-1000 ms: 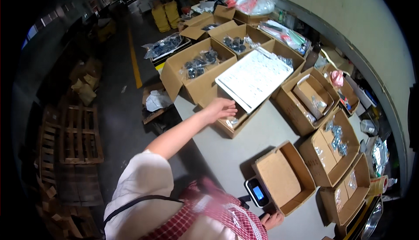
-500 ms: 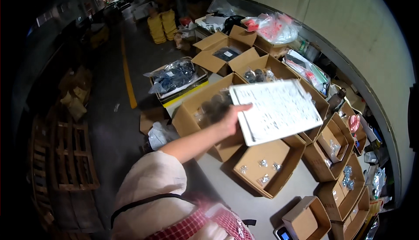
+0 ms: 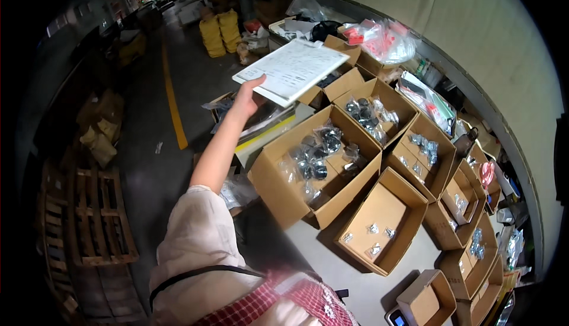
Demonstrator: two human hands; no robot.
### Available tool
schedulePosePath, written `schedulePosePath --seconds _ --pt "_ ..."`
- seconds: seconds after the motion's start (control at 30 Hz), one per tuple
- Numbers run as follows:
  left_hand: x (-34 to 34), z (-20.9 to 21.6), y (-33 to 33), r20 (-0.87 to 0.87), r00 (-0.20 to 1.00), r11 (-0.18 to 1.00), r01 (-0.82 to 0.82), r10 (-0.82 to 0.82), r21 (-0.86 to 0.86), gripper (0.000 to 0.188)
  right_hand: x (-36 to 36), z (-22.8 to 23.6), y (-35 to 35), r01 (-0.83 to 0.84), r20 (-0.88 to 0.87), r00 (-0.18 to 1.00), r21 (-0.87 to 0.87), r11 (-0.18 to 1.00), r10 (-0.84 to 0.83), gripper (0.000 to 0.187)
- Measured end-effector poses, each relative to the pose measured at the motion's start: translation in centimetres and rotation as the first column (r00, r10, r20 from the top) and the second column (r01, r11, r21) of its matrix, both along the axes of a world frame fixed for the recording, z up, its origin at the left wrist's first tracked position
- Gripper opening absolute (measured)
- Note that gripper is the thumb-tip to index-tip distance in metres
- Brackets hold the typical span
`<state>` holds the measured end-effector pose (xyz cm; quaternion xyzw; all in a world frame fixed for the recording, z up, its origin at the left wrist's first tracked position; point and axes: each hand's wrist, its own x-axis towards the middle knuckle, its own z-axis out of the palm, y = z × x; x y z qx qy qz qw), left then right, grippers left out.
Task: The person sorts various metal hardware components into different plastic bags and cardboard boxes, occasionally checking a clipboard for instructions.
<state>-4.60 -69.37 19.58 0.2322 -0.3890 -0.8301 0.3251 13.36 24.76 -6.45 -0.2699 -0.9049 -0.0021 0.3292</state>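
Observation:
Out ahead at arm's length, my left hand (image 3: 248,99) grips the near left corner of a white clipboard (image 3: 293,68). Its thumb lies on top, over paper covered in handwriting. The clipboard hangs above a shallow tray with a yellow edge (image 3: 267,129) and hides part of an open carton behind it. Beside my forearm stands a large open cardboard box (image 3: 278,192) with bagged dark round parts (image 3: 314,154) inside. My right hand does not show.
Several open boxes crowd the grey table (image 3: 308,246), among them a box with small bagged metal parts (image 3: 385,178). A small carton (image 3: 428,299) sits by a device with a lit display (image 3: 398,319). Wooden pallets (image 3: 104,216) lie on the floor at left.
My left hand has carried the clipboard away from me and to the left, from over the boxes toward the yellow-edged tray. The boxes beneath it now show.

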Motion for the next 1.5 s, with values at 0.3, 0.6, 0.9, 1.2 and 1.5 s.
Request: schedulePosePath --seconds 0.3,0.6,0.9,1.2,1.5 --pt "3.6 -9.9 -11.2 0.702 0.706 0.975 0.081 0.090 -0.207 0.035 -1.0 -3.6 2.4 -0.038 -0.039 0.998 0.322 0.946 0.053 0.045" --pt "-10.1 -4.5 3.4 0.366 0.561 0.053 0.497 0.743 -0.866 0.054 -0.1 -1.4 1.8 0.032 0.120 0.992 -0.059 0.998 -0.025 0.034" --pt "-29.7 -9.7 12.9 0.600 0.763 0.000 0.618 0.242 -0.786 0.067 -2.0 -0.7 -0.7 0.215 0.195 0.959 -0.037 0.976 -0.204 0.041" --pt "-37.0 -15.2 12.3 0.689 0.679 -0.132 0.730 0.252 -0.671 0.052 -1.1 -1.5 -0.2 0.255 0.222 0.944 -0.023 0.967 -0.244 0.039" --pt "-42.0 -13.9 11.7 0.457 0.852 0.684 0.494 -0.256 -0.537 0.013 -0.7 -0.7 -0.5 0.260 0.260 0.934 -0.023 0.965 -0.245 0.042"
